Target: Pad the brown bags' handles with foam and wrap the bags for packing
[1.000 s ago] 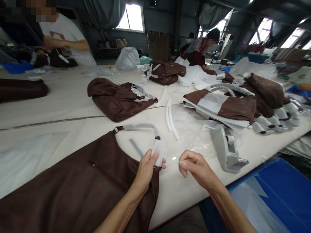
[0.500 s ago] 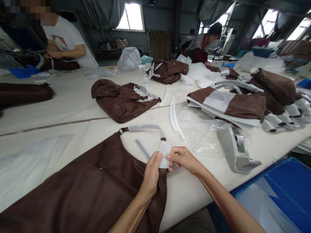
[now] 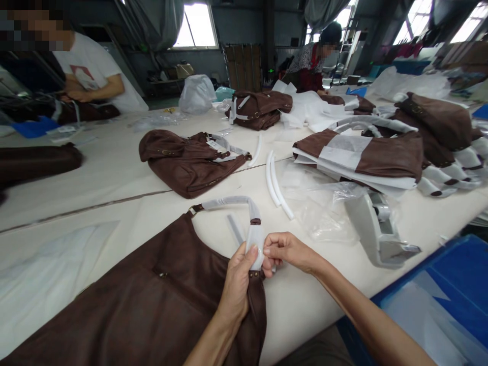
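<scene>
A dark brown handbag [image 3: 129, 300] lies across the near table, its wrapped strap [image 3: 229, 202] arching above the opening. Around the strap's right end, just above two metal studs, sits a white wrapping sheet [image 3: 254, 235]. My left hand [image 3: 237, 284] grips this wrapped end, thumb pressed on the front of the sheet. From the other side, my right hand [image 3: 286, 252] has its thumb and finger closed at the sheet's right edge; its other fingers curl in. A translucent strip [image 3: 235, 227] shows behind the strap, its lower end hidden by my left hand.
To the right are a grey tape dispenser [image 3: 375, 229], clear plastic bags [image 3: 324, 216] and white foam tubes [image 3: 275, 185]. Other brown bags [image 3: 190, 165] lie farther back, some stacked at right. A blue container [image 3: 453, 279] stands below the table edge. Two people work across the table.
The white sheet now lies narrower and closer round the strap end, its right edge folded in. My right hand stays pinched beside it. The whole view has shifted slightly.
</scene>
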The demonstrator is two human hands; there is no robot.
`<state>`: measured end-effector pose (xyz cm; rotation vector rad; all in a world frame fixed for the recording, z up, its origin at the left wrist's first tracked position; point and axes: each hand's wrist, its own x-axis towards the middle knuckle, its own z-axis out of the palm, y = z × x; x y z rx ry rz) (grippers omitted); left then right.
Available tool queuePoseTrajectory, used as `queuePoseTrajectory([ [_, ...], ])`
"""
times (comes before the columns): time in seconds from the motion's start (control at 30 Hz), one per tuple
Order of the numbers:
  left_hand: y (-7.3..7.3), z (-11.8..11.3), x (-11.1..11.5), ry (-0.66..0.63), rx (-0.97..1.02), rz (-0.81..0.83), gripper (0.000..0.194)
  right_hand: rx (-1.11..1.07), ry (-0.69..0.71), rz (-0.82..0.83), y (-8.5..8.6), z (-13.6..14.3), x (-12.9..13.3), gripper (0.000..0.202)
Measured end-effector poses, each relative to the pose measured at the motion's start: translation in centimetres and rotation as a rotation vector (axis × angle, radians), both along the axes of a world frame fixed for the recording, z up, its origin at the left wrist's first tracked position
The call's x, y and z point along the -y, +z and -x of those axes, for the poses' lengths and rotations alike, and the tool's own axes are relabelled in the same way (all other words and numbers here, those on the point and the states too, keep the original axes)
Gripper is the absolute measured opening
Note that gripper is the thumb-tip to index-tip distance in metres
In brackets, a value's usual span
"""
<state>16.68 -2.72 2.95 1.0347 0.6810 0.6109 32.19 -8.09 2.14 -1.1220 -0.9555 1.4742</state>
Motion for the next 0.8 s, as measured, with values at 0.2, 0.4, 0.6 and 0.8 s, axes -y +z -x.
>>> queuePoseTrajectory([
  [0.2,0.0,-0.1,-0.2,0.003,-0.007,0.054,0.031,-0.085,-0.045,-0.065,-1.0,1.2,-0.4,0.036],
  [0.4,0.0,-0.2,-0.3,0.004,-0.008,0.094,0.031,-0.17,-0.053,-0.051,-1.3,1.8,-0.8,0.038],
  [0.6,-0.3,-0.1,-0.3,-0.014,-0.003,0.1,0.031,-0.158,-0.074,0.014,-1.0,2.3,-1.5,0.038],
  [0.8,-0.8,-0.2,-0.3,-0.012,-0.021,0.085,0.046,-0.133,-0.158,0.147,-1.8,3.9,-2.8,0.04],
])
